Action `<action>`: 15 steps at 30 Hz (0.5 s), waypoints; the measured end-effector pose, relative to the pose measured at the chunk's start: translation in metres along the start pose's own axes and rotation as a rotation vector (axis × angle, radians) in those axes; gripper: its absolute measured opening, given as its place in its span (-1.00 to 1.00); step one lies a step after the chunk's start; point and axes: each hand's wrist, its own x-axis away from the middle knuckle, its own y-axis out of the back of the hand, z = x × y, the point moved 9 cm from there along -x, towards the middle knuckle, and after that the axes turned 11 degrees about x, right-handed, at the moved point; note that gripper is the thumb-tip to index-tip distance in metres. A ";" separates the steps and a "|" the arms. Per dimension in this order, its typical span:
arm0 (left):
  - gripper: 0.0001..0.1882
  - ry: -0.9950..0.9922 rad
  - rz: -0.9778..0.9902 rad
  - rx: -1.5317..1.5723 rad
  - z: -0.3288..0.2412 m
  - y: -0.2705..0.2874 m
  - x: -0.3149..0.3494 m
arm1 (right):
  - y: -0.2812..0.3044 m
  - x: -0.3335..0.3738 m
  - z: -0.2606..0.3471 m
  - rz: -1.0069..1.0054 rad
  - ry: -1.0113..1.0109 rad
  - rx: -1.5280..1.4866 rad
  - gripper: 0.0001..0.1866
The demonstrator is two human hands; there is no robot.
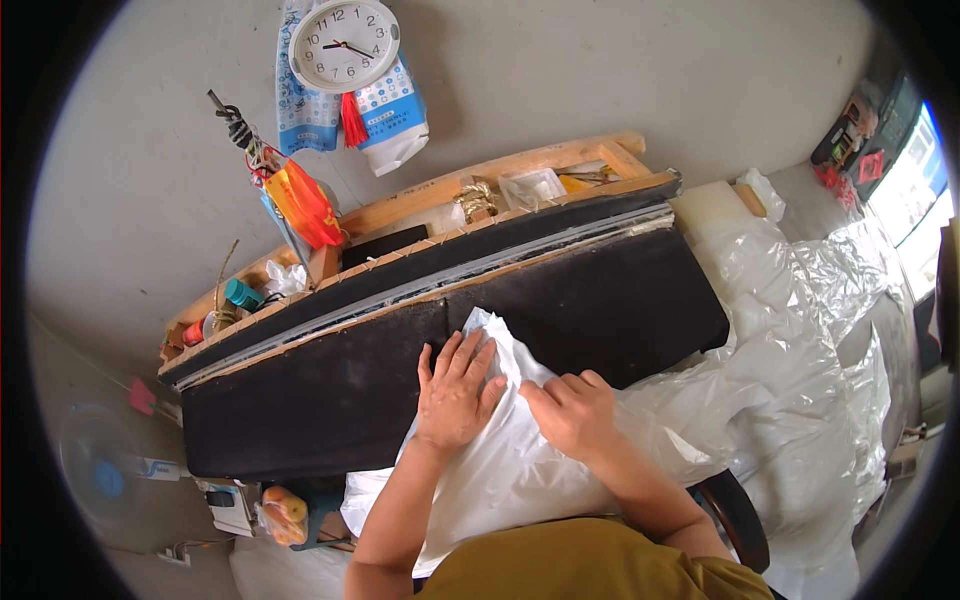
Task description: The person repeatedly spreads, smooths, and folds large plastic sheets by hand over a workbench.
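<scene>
A crumpled white sheet (510,480), thin plastic or cloth, spreads over my lap. Its narrow tip runs up onto a long black padded board (310,400). My left hand (455,395) lies flat on the tip's left side, fingers stretched out and pointing away from me. My right hand (575,415) is closed, thumb and curled fingers pinching the sheet's right edge. Whatever else may lie beneath the sheet is hidden.
Behind the board runs a wooden tray (400,205) holding rope, a teal-capped bottle (243,294) and small items. Clear plastic sheeting (780,400) heaps up on the right. A fan (105,465) and bagged fruit (285,513) are at left; a clock (345,45) hangs above.
</scene>
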 end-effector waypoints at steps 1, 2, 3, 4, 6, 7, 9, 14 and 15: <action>-0.48 0.023 -0.011 0.010 0.003 -0.002 0.000 | -0.009 0.004 -0.004 0.101 -0.018 0.006 -0.86; -0.48 0.025 -0.013 0.007 0.002 -0.001 0.001 | -0.019 0.009 -0.017 0.178 -0.105 0.022 -0.91; -0.48 0.034 -0.013 -0.004 0.002 0.001 0.002 | -0.022 0.010 -0.023 0.176 -0.102 0.020 -0.91; -0.49 0.043 -0.011 -0.008 -0.001 0.002 0.002 | -0.020 0.009 -0.034 0.158 -0.130 0.087 -0.92; -0.50 0.018 -0.013 -0.032 -0.008 0.004 0.001 | -0.006 0.000 -0.036 0.047 -0.099 0.145 -0.92; -0.51 -0.015 -0.009 -0.061 -0.013 0.004 0.000 | -0.003 -0.002 -0.030 0.047 -0.104 0.148 -0.92; -0.54 -0.018 0.019 -0.085 -0.012 0.000 0.000 | -0.009 -0.001 -0.004 0.111 -0.017 -0.042 -0.91; -0.43 0.230 -0.056 0.420 0.027 0.004 -0.008 | -0.039 0.018 0.031 0.455 -0.135 -0.267 -0.89; -0.37 0.381 -0.101 0.571 0.035 0.005 -0.010 | -0.036 0.017 0.032 0.444 -0.170 -0.305 -0.88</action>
